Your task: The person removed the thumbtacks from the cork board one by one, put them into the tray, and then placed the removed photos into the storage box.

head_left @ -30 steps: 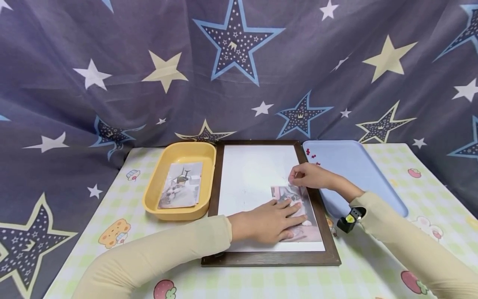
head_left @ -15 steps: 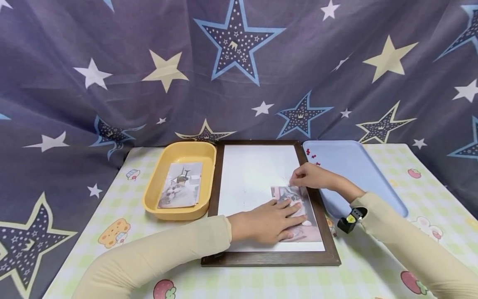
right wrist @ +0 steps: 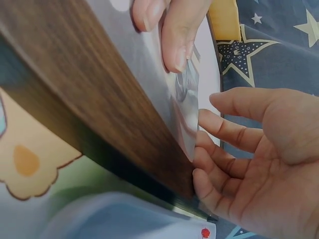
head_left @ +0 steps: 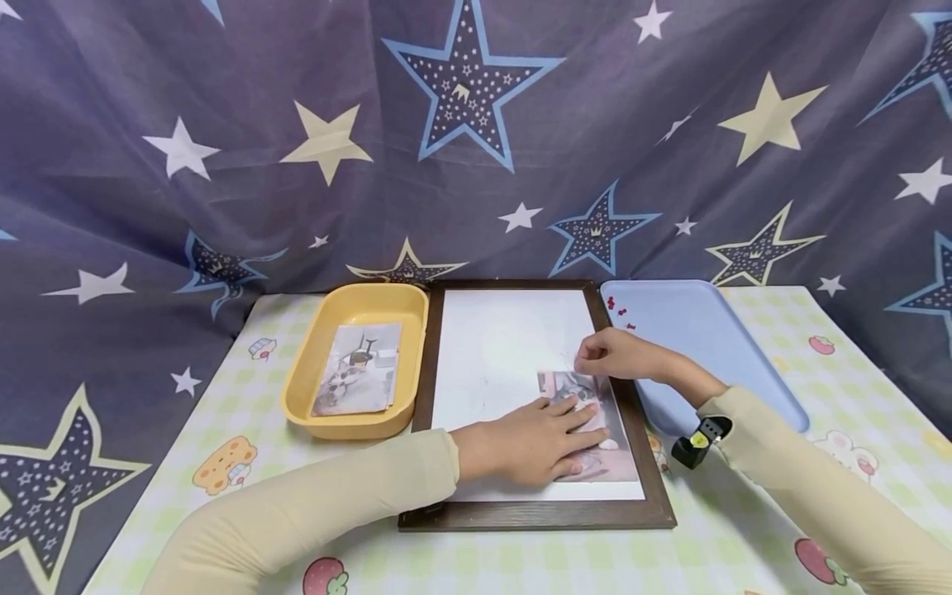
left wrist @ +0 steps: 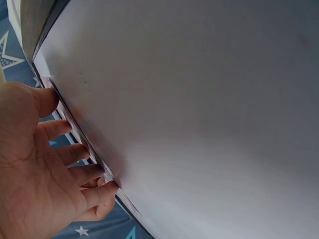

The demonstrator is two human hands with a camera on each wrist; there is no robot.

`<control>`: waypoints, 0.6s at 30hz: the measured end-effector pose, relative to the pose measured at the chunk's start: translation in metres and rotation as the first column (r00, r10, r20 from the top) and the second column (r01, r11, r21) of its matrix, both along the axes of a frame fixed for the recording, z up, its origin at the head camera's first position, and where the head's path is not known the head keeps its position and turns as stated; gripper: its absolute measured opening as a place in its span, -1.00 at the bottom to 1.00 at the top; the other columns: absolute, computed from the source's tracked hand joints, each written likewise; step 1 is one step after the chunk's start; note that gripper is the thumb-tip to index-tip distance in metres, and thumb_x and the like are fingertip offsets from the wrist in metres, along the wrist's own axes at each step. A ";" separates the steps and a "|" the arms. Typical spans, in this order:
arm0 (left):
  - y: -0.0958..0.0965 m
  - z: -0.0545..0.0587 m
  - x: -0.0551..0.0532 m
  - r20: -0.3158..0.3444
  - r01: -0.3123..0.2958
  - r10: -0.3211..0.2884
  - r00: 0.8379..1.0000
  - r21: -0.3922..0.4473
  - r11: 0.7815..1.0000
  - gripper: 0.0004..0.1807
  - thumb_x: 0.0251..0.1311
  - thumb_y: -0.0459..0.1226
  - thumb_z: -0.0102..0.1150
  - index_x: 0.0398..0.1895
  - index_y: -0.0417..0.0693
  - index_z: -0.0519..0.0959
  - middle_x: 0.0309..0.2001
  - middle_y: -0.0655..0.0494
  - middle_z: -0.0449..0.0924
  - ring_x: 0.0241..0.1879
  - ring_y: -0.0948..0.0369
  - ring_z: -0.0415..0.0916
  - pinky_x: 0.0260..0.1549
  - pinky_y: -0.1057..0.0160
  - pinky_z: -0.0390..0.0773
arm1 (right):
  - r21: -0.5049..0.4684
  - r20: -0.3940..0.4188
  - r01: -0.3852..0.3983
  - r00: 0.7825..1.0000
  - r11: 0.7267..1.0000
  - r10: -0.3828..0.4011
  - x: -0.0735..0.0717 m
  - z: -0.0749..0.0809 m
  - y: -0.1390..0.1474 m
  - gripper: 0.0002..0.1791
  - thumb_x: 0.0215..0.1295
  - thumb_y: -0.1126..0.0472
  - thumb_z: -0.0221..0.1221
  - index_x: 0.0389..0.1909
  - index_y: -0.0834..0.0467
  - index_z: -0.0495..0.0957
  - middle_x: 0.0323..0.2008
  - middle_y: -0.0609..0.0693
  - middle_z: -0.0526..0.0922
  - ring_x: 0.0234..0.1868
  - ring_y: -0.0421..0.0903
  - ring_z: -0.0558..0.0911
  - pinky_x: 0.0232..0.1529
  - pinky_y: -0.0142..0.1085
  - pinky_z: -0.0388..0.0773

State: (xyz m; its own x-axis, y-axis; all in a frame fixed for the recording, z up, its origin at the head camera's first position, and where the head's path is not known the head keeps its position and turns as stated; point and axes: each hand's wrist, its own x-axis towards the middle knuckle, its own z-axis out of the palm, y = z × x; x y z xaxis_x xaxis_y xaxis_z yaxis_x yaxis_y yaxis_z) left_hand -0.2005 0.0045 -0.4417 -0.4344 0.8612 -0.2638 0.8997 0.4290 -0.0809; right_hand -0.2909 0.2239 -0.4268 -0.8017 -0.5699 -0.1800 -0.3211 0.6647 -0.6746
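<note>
In the head view, a cat photo (head_left: 617,463) lies at the lower right of the white board (head_left: 513,330), inside its dark wooden frame (head_left: 539,516). My left hand (head_left: 531,438) lies flat across the photo, fingers spread and pressing on it. My right hand (head_left: 613,351) bends its fingers down at the photo's top edge, by the frame's right side. In the right wrist view, the right thumb and index fingertip come close together, and the other fingertips rest along the photo's edge (right wrist: 187,134). I cannot tell whether anything small sits between them.
To the left stands a yellow tray (head_left: 301,405) with more photos (head_left: 357,372) in it. On the right is a blue tray (head_left: 687,310) with several small red push pins (head_left: 621,312) near its left edge. A checked cloth covers the table, and a starry curtain hangs behind.
Both hands stay almost where they were; the right fingers shift only slightly at the photo's top edge. The whole view moves a touch.
</note>
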 end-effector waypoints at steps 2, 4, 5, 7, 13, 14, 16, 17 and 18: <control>0.000 -0.001 0.000 0.003 -0.002 0.002 1.000 0.002 1.000 -0.38 0.62 0.08 -0.38 0.67 0.32 -0.06 0.68 0.12 -0.15 0.65 0.05 -0.12 0.54 -0.02 0.17 | 0.006 0.006 0.007 1.000 1.000 -0.007 0.001 -0.001 0.000 -0.81 0.48 0.26 0.15 -0.26 0.26 0.69 -0.50 0.07 0.59 -0.51 -0.19 0.42 -0.44 -0.36 0.41; 0.000 -0.002 0.000 0.006 -0.001 0.001 1.000 0.004 1.000 -0.38 0.62 0.07 -0.38 0.67 0.31 -0.06 0.68 0.11 -0.15 0.65 0.05 -0.13 0.55 -0.02 0.17 | 0.011 0.002 0.011 1.000 1.000 -0.011 0.001 -0.002 0.000 -0.81 0.48 0.26 0.15 -0.25 0.26 0.69 -0.50 0.06 0.59 -0.49 -0.18 0.42 -0.43 -0.35 0.41; 0.000 -0.002 0.000 0.007 -0.002 0.002 1.000 0.005 1.000 -0.38 0.62 0.07 -0.38 0.67 0.31 -0.06 0.68 0.11 -0.15 0.65 0.05 -0.13 0.55 -0.02 0.17 | 0.012 -0.001 0.012 1.000 1.000 -0.012 0.001 -0.002 0.000 -0.81 0.48 0.26 0.15 -0.25 0.26 0.69 -0.50 0.05 0.58 -0.49 -0.17 0.43 -0.43 -0.34 0.42; 0.000 -0.002 0.000 0.007 -0.004 0.004 1.000 0.007 1.000 -0.38 0.62 0.07 -0.37 0.67 0.32 -0.06 0.68 0.11 -0.15 0.65 0.05 -0.14 0.55 -0.02 0.17 | 0.009 -0.007 0.014 1.000 1.000 -0.014 0.001 -0.003 0.000 -0.82 0.47 0.27 0.15 -0.24 0.27 0.69 -0.49 0.05 0.58 -0.48 -0.16 0.43 -0.42 -0.34 0.42; 0.000 -0.002 -0.001 0.013 -0.006 0.006 1.000 0.008 1.000 -0.38 0.62 0.08 -0.36 0.67 0.32 -0.06 0.68 0.12 -0.15 0.65 0.05 -0.13 0.55 -0.02 0.17 | 0.002 -0.003 0.035 0.999 0.999 -0.035 0.001 -0.003 0.000 -0.83 0.47 0.27 0.16 -0.21 0.28 0.68 -0.47 0.04 0.57 -0.45 -0.13 0.44 -0.39 -0.32 0.43; 0.000 -0.002 0.000 0.013 -0.007 0.006 1.000 0.007 1.000 -0.38 0.62 0.08 -0.36 0.67 0.32 -0.06 0.68 0.12 -0.15 0.65 0.06 -0.13 0.55 -0.02 0.17 | 0.002 -0.002 0.039 0.999 0.999 -0.039 0.001 -0.003 0.000 -0.83 0.47 0.27 0.16 -0.20 0.28 0.68 -0.47 0.04 0.58 -0.45 -0.13 0.44 -0.39 -0.32 0.43; 0.000 -0.002 0.000 0.013 -0.007 0.007 1.000 0.007 1.000 -0.38 0.62 0.08 -0.36 0.67 0.32 -0.06 0.68 0.13 -0.15 0.65 0.06 -0.13 0.55 -0.02 0.17 | 0.000 -0.004 0.042 0.999 0.999 -0.042 0.001 -0.004 0.000 -0.83 0.46 0.27 0.17 -0.20 0.27 0.68 -0.46 0.03 0.57 -0.44 -0.13 0.44 -0.38 -0.31 0.42; 0.000 -0.001 0.000 0.012 -0.007 0.007 1.000 0.008 1.000 -0.38 0.62 0.08 -0.36 0.67 0.32 -0.06 0.68 0.13 -0.15 0.65 0.06 -0.13 0.55 -0.02 0.17 | -0.001 -0.003 0.046 0.999 0.999 -0.046 0.001 -0.004 0.000 -0.84 0.46 0.26 0.17 -0.21 0.27 0.68 -0.46 0.02 0.57 -0.44 -0.14 0.43 -0.38 -0.31 0.42; 0.000 -0.001 0.000 0.011 -0.007 0.007 1.000 0.008 1.000 -0.38 0.62 0.08 -0.36 0.67 0.32 -0.06 0.68 0.12 -0.15 0.65 0.06 -0.13 0.55 -0.02 0.17 | -0.004 -0.001 0.049 0.999 0.999 -0.049 0.001 -0.004 0.000 -0.83 0.46 0.26 0.17 -0.21 0.27 0.68 -0.46 0.02 0.57 -0.45 -0.14 0.43 -0.38 -0.31 0.42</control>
State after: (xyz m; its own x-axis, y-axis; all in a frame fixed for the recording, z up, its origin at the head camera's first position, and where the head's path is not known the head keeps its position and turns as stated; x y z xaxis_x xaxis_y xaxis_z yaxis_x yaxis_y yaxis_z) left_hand -0.2002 0.0041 -0.4427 -0.4372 0.8603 -0.2621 0.8976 0.4356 -0.0675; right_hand -0.2901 0.2243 -0.4306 -0.8288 -0.5309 -0.1768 -0.2894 0.6771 -0.6766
